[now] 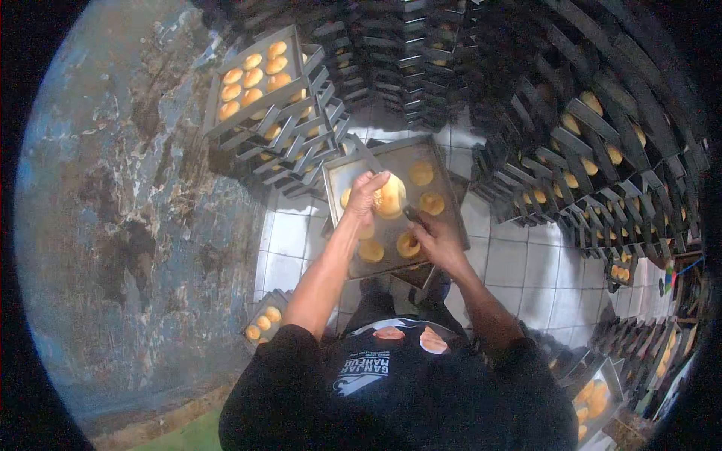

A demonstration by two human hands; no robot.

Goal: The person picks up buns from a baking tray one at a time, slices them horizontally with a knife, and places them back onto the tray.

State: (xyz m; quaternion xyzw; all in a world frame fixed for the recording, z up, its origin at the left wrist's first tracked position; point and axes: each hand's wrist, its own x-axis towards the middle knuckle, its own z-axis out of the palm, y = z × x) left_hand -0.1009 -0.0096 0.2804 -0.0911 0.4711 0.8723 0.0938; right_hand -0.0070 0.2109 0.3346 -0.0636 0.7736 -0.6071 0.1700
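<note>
My left hand [364,197] is closed on a golden bun [390,197], held up above a metal tray [347,174]. Close by on the right, my right hand [439,242] grips a dark-handled tool [411,215]; its far end reaches toward the held bun and its kind cannot be made out. Under my hands, the tray carries several round buns, among them one bun [422,173] at the far side and another bun [371,250] at the near side. Part of the tray's middle is hidden by my hands.
Left of the tray rises a stack of trays [259,69] with buns on top. Tall stacks of bun trays [594,150] line the right and back. A weathered wall [135,210] stands at the left. White floor tiles [519,255] show between the stacks.
</note>
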